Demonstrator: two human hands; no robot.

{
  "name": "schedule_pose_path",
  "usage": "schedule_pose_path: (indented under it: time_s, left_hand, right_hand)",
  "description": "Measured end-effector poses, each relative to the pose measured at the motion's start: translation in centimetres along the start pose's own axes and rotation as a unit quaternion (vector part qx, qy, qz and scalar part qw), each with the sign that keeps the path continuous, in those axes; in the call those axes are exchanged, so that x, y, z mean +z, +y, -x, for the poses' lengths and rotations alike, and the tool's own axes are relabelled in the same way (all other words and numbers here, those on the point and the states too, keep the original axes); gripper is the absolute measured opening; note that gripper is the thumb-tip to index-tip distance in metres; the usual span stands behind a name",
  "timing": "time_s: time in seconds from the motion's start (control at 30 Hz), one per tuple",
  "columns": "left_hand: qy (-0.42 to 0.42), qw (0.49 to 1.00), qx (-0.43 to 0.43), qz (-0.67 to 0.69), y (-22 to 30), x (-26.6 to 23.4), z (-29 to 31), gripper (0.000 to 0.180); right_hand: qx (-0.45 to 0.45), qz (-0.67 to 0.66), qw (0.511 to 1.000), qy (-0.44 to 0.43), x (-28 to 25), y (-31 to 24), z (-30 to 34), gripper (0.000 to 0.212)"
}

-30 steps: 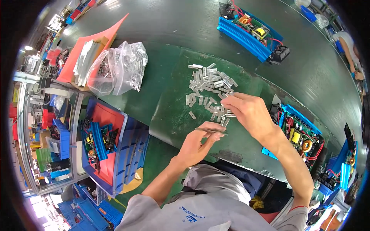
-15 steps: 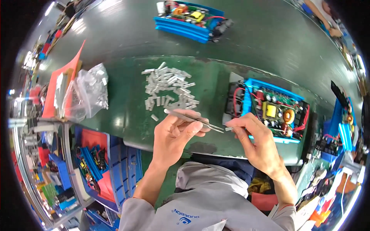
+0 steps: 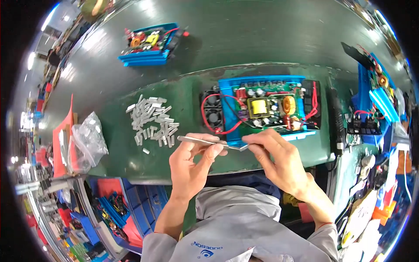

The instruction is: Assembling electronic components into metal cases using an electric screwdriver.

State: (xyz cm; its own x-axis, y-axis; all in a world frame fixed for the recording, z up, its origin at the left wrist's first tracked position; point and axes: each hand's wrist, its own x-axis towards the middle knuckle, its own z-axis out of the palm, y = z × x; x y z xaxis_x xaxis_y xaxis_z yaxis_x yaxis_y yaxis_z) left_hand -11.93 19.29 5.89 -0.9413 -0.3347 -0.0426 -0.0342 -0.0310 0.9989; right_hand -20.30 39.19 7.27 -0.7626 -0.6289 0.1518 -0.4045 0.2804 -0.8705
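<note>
My left hand (image 3: 188, 169) is closed around metal tweezers (image 3: 194, 140), whose tips point right. Between the thumb and fingers of my right hand (image 3: 283, 165) is a small silvery piece (image 3: 244, 148), like those in the pile. The tweezer tips meet this piece; whether they grip it or sit inside it is too small to tell. Just beyond my right hand lies an open blue-cased circuit board unit (image 3: 259, 107) with a yellow transformer, a copper coil, red wires and two black fans at its left end. Left of it is a loose pile of small silvery pieces (image 3: 150, 117).
A clear plastic bag (image 3: 92, 139) of similar pieces leans by a red sheet (image 3: 63, 137) at the left. Another blue-cased unit (image 3: 148, 46) stands farther back. More blue housings (image 3: 379, 94) are at the right. Below the table's left edge is a blue bin (image 3: 137, 198).
The tweezer tips and the silvery piece, apart before, now meet. My hands have come closer together. The view has turned right, so the table's things appear farther left.
</note>
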Motion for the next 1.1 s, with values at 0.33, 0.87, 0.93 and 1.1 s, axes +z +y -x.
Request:
schedule_pose_path:
  time_s: [0.33,0.87,0.93,1.1]
  left_hand:
    - [-0.092,0.933,0.255,-0.235,-2.2,4.2,-3.2,0.01]
    - [-0.114,0.897,0.312,-0.292,-4.3,7.0,-4.5,0.013]
    - [-0.103,0.878,0.308,-0.351,-4.2,7.1,-4.3,0.014]
    - [-0.091,0.877,0.303,-0.362,-4.2,7.9,-3.7,0.016]
  right_hand:
    - [0.159,0.446,0.793,0.384,-8.6,10.6,11.2,0.039]
    - [0.437,-0.374,0.785,0.229,2.5,4.5,22.7,0.047]
    - [0.362,-0.338,0.847,0.193,4.2,4.5,22.2,0.045]
    - [0.358,-0.258,0.888,0.129,5.5,3.6,20.5,0.059]
